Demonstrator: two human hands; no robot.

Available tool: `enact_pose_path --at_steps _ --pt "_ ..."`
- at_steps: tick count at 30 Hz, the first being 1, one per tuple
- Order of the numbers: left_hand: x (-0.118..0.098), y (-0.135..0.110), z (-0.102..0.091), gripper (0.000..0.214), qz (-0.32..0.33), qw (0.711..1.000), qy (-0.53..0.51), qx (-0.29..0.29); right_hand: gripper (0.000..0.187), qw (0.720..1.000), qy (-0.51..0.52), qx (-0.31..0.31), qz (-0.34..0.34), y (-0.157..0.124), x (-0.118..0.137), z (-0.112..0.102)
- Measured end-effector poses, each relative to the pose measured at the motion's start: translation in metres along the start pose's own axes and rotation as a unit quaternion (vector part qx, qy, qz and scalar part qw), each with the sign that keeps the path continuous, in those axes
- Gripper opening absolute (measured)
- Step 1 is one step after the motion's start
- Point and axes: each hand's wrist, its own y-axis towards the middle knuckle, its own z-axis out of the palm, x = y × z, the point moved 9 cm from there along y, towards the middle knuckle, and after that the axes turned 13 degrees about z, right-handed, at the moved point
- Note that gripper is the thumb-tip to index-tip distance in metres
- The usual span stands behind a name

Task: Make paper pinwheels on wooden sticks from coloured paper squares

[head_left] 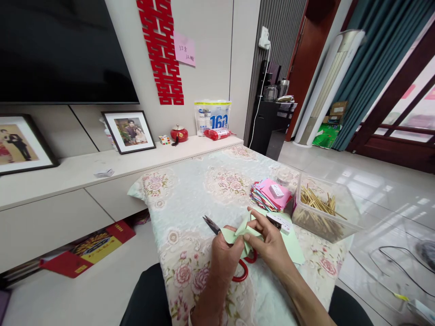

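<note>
Between my two hands is a piece of light green paper (242, 230), folded into several points like a pinwheel. My left hand (227, 249) pinches its left side, with the thumb pressed on the paper. The fingers of my right hand (267, 233) close on its right side near the middle. Beneath my hands lies a pair of scissors (211, 223), blades toward the upper left and red handles toward me; my left hand covers its middle. Flat green paper (295, 248) lies under and beside my right hand, with a small white and black box (282, 224) on it.
A stack of coloured paper (263, 197) bears a small box (276, 191). Right of it stands a clear plastic bin (326, 231) of thin sticks (317, 202). A round clear container (284, 175) sits behind. A floral cloth (193, 190) covers the table; cables (404, 260) lie on the floor.
</note>
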Motion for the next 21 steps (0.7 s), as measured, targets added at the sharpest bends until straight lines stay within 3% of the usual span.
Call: enact_pose_path --at_steps 11,21 --pt "0.0029 0.0013 -0.0044 0.015 -0.005 1.0 0.007 -0.028 0.057 0.999 -0.012 -0.049 -0.019 0.0011 -0.0041 -0.0048" --pt "0.0046 0.0012 -0.0041 0.015 -0.011 0.999 0.04 -0.019 0.048 0.997 -0.032 -0.061 -0.032 0.0002 -0.0014 -0.0046"
